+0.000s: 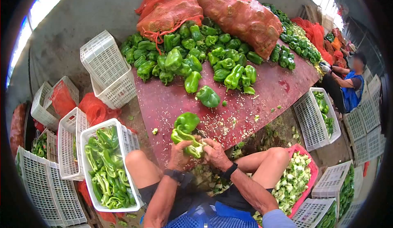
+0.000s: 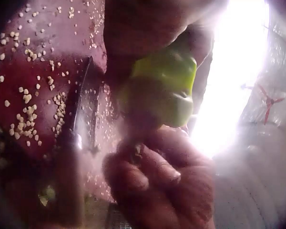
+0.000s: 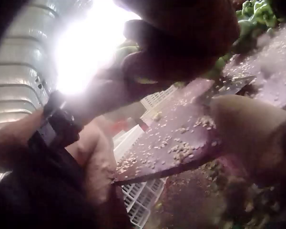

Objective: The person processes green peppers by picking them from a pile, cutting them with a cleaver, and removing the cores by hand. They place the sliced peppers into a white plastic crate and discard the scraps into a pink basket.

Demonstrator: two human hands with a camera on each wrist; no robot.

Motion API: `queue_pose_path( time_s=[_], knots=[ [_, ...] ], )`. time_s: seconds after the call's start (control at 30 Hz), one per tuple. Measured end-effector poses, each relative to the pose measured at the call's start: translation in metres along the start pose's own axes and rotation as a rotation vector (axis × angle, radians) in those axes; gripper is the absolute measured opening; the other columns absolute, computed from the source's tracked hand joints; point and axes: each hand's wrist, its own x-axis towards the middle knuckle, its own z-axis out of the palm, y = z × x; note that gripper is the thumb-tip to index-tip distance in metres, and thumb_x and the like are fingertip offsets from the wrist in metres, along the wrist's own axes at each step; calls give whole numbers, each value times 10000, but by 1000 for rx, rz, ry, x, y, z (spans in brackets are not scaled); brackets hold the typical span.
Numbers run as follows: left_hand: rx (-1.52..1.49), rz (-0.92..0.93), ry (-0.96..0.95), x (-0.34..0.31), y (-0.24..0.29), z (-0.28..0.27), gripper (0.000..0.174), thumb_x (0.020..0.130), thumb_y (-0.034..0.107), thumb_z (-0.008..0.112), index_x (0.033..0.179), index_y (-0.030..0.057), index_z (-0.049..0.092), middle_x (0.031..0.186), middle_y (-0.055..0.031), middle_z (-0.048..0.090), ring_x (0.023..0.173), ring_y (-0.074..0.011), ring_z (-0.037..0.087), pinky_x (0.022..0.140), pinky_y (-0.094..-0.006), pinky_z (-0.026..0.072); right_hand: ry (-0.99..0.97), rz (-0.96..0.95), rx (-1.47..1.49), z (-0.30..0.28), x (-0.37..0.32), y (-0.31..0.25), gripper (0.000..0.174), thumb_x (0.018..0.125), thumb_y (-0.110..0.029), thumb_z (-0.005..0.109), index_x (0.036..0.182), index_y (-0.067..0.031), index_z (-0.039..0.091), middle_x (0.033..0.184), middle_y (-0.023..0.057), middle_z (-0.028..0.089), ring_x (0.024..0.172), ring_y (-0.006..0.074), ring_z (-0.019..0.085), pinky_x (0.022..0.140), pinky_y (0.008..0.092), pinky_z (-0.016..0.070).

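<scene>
A split green bell pepper is in front of the person, its pale core exposed. My left hand grips the pepper from the left. From the right, my right hand pinches at the core; in the left wrist view a small stem end shows between its fingers. That view also has a knife at the table's edge, with its handle toward the bottom and apart from the fingers. In the right wrist view, my right hand is dark and covers most of the pepper.
Whole green peppers and filled red net bags cover the far part of the red table, among scattered seeds. A white crate of split peppers stands left, a pink crate of cores right. Another person sits far right.
</scene>
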Motion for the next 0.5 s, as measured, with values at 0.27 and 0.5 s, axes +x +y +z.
queue_pose_path(
  time_s=[0.27, 0.5],
  knots=[
    [44, 197, 53, -13, 0, -3, 415, 801, -8, 628, 1209, -58, 573, 1086, -195, 690, 1020, -316, 693, 924, -440, 580, 107, -26, -13, 21, -9, 1, 218, 979, -184, 618, 1015, 31, 622, 776, 38, 640, 594, 94, 599, 531, 266, 515],
    [311, 399, -36, -21, 10, 14, 423, 823, -14, 700, 1222, -10, 559, 1078, -111, 690, 1043, -224, 675, 933, -358, 538, -69, 192, 129, 17, -3, -5, 276, 955, -293, 682, 951, -21, 635, 722, -4, 618, 601, 84, 557, 538, 255, 443]
  ],
)
